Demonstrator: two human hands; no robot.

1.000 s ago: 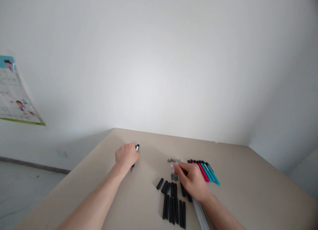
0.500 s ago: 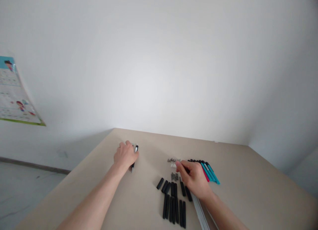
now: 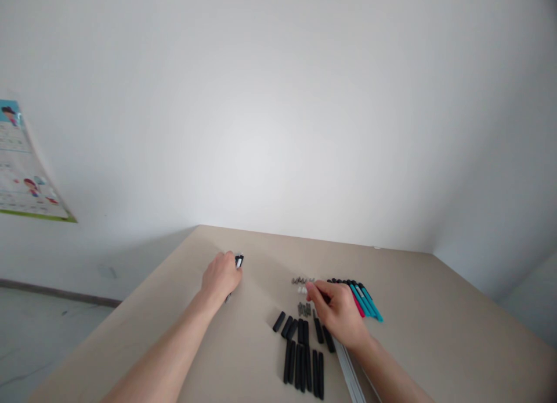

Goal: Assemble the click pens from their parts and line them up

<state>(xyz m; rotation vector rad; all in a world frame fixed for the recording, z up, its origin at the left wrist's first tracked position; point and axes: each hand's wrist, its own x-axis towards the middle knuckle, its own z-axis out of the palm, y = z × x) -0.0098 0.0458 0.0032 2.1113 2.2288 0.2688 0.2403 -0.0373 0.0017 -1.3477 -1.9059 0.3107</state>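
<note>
At the left of the table, my left hand [image 3: 221, 275] is closed around black-and-white pens [image 3: 239, 260]; their tops stick out past my thumb and a tip shows below. My right hand [image 3: 337, 307] is in a pinch over the middle of the parts. Its fingertips are beside small white pieces [image 3: 301, 290], and what they hold is too small to make out. Metal springs or tips [image 3: 304, 309] lie just below the fingers, and small grey metal parts [image 3: 301, 280] are just above. Black tubes [image 3: 300, 365] lie in rows nearer to me.
Teal pen barrels [image 3: 369, 303], a pink one [image 3: 359, 305] and several black-ended ones lie right of my right hand. Thin white rods [image 3: 350, 374] run under my right wrist. A beige table [image 3: 252, 345] meets the white wall; a poster [image 3: 30, 171] hangs left.
My left hand's fingers have curled in and gathered the pens, which lay beside the hand before. My right hand stays in nearly the same place. The view has shifted slightly.
</note>
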